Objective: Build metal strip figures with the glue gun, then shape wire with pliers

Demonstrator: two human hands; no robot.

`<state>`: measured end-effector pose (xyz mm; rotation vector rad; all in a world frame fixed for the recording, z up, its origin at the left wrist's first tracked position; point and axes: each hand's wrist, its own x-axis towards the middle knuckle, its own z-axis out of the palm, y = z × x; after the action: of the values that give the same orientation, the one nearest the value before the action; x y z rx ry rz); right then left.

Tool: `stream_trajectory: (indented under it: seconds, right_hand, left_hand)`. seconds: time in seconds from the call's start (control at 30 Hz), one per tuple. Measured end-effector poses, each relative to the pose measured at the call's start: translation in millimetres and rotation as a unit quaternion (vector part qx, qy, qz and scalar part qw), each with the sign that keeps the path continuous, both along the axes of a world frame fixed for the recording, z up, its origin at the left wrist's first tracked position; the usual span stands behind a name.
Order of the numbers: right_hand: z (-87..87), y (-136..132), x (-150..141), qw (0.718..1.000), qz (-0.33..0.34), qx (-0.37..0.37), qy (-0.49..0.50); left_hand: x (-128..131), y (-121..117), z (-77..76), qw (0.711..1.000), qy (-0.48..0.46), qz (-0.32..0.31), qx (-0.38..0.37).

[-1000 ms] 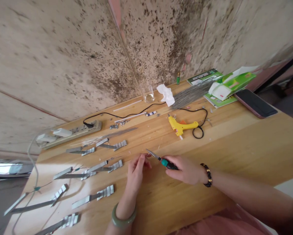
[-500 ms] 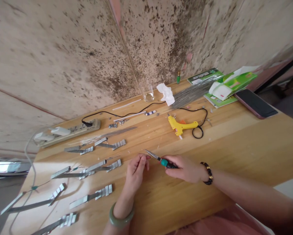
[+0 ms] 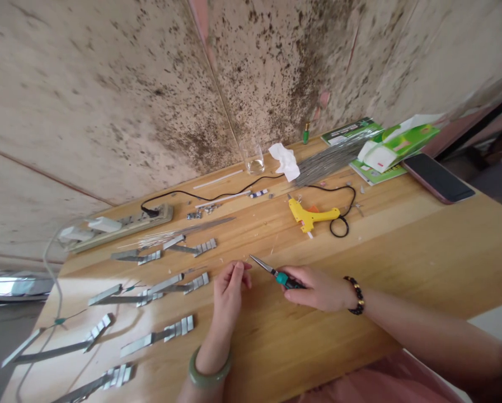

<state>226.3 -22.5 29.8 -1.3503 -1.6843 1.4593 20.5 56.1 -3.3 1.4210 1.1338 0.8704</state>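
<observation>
My right hand [image 3: 313,287] is wrapped round the teal and black handles of needle-nose pliers [image 3: 271,269]. Their slim metal jaws point up and left, toward my left hand [image 3: 230,285]. Thumb and forefinger of that hand are pinched together just left of the plier tip, apart from it. Whatever lies in the pinch is too small to make out. To the left, several grey metal strip pieces [image 3: 179,328] with folded bands lie spread over the table. A bundle of thin wires [image 3: 200,226] rests above them.
Beyond my hands lies a yellow glue gun [image 3: 313,215] with a black cord. A power strip [image 3: 128,225] runs along the back left. A glass [image 3: 254,162], crumpled tissue [image 3: 285,161], larger wire bundle [image 3: 334,161], green tissue pack [image 3: 402,144] and phone [image 3: 439,178] stand or lie along the back.
My left hand has shifted slightly left and up, widening the gap to the plier tip. My right hand and the pliers have hardly moved.
</observation>
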Motion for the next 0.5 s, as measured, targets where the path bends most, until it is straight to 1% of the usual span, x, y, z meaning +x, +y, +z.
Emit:
stream_trajectory:
  seconds: [0.13,0.27,0.5]
  right_hand:
    - [-0.3,-1.8,-0.6,1.000,0.000,0.006,-0.005]
    - [-0.8,-3.9,-1.9,0.999,0.002,0.027,-0.021]
    - [2.0,-4.3,-2.9,0.999,-0.002,0.038,-0.019]
  left_hand:
    - [-0.6,-0.1,-2.4,0.999,-0.028,0.019,-0.016]
    - [1.1,-1.8,-0.5,0.998,-0.039,0.034,-0.032]
    - [4.3,-7.3,1.1,0.999,-0.040,0.022,-0.027]
